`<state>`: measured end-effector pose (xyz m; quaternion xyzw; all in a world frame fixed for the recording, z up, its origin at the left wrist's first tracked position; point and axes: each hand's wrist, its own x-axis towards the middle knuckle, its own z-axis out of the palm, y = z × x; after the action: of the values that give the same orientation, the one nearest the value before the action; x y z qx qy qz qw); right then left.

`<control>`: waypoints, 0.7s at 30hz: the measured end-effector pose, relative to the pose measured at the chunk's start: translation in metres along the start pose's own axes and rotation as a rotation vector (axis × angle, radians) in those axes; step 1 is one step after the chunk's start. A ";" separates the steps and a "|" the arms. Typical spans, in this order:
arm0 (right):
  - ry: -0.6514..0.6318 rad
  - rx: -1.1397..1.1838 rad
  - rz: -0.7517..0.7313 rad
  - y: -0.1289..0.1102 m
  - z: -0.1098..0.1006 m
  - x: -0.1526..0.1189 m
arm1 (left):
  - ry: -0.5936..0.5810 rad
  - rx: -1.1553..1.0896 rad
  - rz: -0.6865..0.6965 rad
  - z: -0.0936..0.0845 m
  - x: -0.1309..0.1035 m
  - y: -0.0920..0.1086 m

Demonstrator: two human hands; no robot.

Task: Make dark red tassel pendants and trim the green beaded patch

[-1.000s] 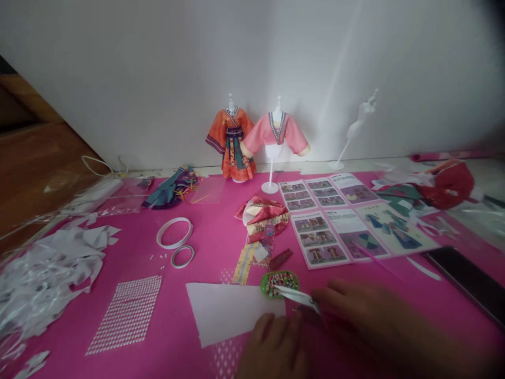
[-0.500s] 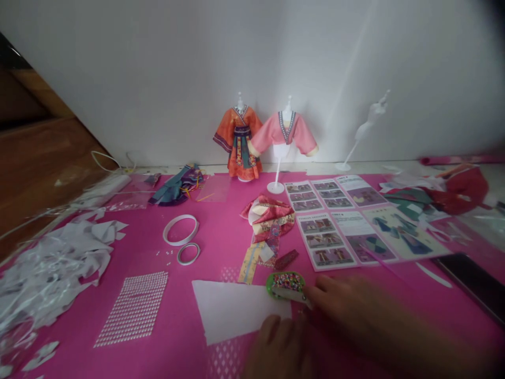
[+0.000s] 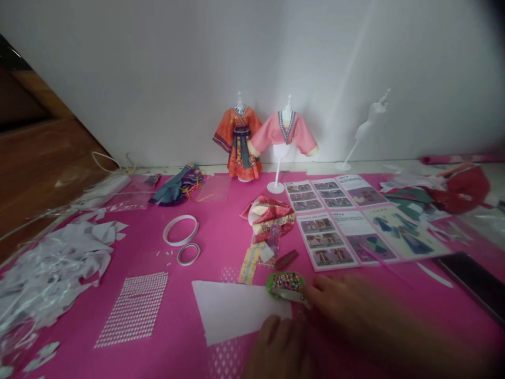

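A small green case (image 3: 269, 285) filled with multicoloured beads lies near the front middle, partly over a white paper sheet (image 3: 232, 310). My right hand (image 3: 335, 300) is at the case's right side, fingers bent together by a pale strip (image 3: 290, 294) that crosses the case's front. Whether the fingertips grip the strip is unclear. My left hand (image 3: 278, 347) rests at the paper's lower right corner, its fingers curled and held close together. Anything under those fingers is hidden.
Two dressed doll stands (image 3: 241, 152) (image 3: 286, 131) and a bare one (image 3: 369, 123) stand at the wall. Instruction sheets (image 3: 343, 221) and a phone (image 3: 469, 279) lie right. Left are two tape rings (image 3: 180, 230), a rhinestone sheet (image 3: 134, 308) and white scraps (image 3: 74, 252).
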<state>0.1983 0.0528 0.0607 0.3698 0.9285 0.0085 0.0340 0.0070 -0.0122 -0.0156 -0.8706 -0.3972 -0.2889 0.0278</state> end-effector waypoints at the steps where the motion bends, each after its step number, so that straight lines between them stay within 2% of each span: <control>1: -0.007 0.000 -0.012 0.001 0.001 0.000 | -0.001 0.000 -0.002 0.000 0.000 0.000; 10: -0.025 0.016 -0.005 0.002 0.000 0.001 | -0.030 -0.018 -0.001 0.006 -0.002 0.000; 17: 0.004 0.000 -0.004 0.002 0.001 0.001 | -0.040 -0.014 -0.005 -0.007 0.005 -0.001; 21: 0.047 -0.008 0.023 -0.002 -0.003 0.000 | -0.014 -0.013 0.009 -0.007 0.005 0.000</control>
<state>0.1969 0.0515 0.0635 0.3798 0.9247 0.0213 0.0136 0.0067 -0.0109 -0.0072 -0.8745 -0.3917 -0.2854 0.0208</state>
